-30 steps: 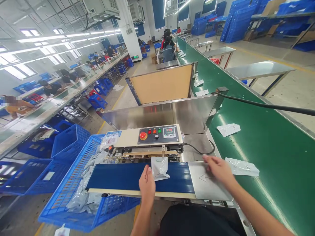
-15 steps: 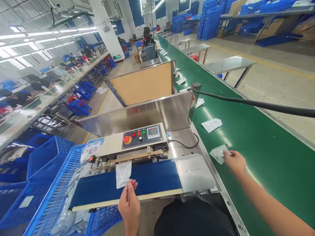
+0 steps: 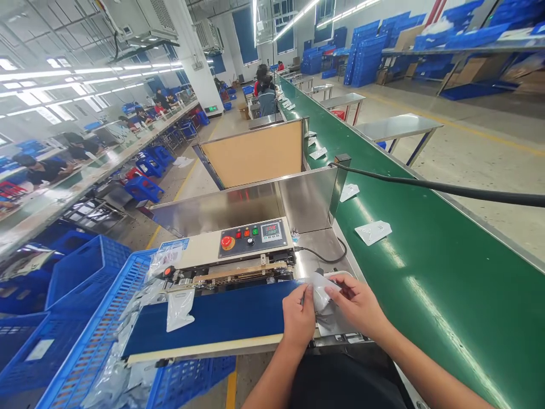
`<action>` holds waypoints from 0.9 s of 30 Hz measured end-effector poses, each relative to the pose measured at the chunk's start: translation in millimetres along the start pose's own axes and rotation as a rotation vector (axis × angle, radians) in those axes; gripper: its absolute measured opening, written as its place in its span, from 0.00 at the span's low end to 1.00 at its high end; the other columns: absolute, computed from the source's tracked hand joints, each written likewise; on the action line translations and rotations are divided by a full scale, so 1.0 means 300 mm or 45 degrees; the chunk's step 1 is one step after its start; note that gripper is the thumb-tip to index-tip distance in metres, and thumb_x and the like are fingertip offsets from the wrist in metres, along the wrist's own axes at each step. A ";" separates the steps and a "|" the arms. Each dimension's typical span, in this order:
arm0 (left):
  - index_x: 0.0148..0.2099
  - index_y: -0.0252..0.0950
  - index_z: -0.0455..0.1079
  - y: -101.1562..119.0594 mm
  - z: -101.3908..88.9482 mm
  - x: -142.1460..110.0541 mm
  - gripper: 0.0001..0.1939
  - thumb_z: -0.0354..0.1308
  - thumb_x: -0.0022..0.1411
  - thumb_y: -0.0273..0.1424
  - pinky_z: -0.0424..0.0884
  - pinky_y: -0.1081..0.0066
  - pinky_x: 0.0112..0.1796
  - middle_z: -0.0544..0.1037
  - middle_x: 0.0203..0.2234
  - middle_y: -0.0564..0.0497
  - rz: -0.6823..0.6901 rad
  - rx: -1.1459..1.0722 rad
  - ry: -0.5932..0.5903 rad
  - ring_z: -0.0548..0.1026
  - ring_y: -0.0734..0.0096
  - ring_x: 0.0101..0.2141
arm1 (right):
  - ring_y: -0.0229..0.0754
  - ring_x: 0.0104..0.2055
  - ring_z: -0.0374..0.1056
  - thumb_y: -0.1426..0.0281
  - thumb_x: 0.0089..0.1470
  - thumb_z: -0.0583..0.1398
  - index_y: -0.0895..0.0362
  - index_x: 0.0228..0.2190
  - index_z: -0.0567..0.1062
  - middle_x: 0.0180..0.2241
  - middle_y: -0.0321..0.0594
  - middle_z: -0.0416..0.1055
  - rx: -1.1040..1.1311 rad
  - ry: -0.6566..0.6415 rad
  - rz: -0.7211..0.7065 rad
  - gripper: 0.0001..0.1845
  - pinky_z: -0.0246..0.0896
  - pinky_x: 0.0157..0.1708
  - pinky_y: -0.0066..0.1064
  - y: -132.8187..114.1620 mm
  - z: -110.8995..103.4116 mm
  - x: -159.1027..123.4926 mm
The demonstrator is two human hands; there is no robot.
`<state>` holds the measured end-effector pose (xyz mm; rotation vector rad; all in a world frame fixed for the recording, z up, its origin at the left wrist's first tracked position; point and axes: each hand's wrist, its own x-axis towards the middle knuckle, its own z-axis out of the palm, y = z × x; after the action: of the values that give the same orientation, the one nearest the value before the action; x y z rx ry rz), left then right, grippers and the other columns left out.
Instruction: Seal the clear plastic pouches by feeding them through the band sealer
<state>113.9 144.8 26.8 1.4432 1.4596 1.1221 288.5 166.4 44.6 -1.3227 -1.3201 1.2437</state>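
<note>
Two hands share one whitish pouch in the head view. The left hand is pinched narrow on its near side, while the right hand curls its fingers over its far side. The pouch is bunched, so its long axis is hard to tell; it sits above the steel plate at the right end of the blue belt.

A second pouch lies on that belt, left of both hands and nearer the left hand. Its long axis runs across the belt, with its top end just below the sealer.

A blue crate sits left of the belt, and a green conveyor to the right carries white packets. Beyond lies a long workshop with stacked blue crates and a seated worker.
</note>
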 end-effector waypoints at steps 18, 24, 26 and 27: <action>0.29 0.30 0.82 -0.262 -0.086 0.123 0.29 0.71 0.51 0.56 0.63 0.71 0.28 0.76 0.20 0.49 -0.627 -0.428 0.371 0.68 0.70 0.23 | 0.34 0.15 0.56 0.48 0.51 0.66 0.55 0.21 0.74 0.15 0.36 0.68 -0.037 -0.002 0.547 0.23 0.47 0.17 0.27 0.204 0.204 0.194; 0.39 0.30 0.85 -0.293 -0.251 0.069 0.27 0.71 0.55 0.52 0.72 0.69 0.34 0.84 0.29 0.46 -0.626 -0.436 0.501 0.79 0.62 0.32 | 0.34 0.16 0.58 0.50 0.51 0.70 0.58 0.25 0.80 0.16 0.38 0.71 -0.085 -0.246 0.589 0.22 0.46 0.16 0.26 0.155 0.217 0.226; 0.47 0.32 0.85 -0.295 -0.300 0.032 0.25 0.72 0.58 0.48 0.77 0.66 0.41 0.87 0.39 0.43 -0.622 -0.462 0.626 0.83 0.57 0.40 | 0.34 0.17 0.59 0.48 0.52 0.69 0.59 0.30 0.83 0.19 0.38 0.73 -0.084 -0.198 0.587 0.24 0.46 0.17 0.26 0.172 0.122 0.245; 0.51 0.33 0.84 -0.294 -0.323 0.008 0.25 0.72 0.59 0.46 0.78 0.64 0.46 0.87 0.44 0.41 -0.613 -0.459 0.723 0.83 0.56 0.45 | 0.35 0.18 0.60 0.47 0.53 0.69 0.59 0.33 0.84 0.21 0.40 0.75 -0.072 -0.126 0.579 0.25 0.47 0.17 0.26 0.189 0.057 0.261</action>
<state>-5.5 144.1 -27.3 0.4944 1.7420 1.4416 274.4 239.8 -19.2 -1.6817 -1.1629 1.6038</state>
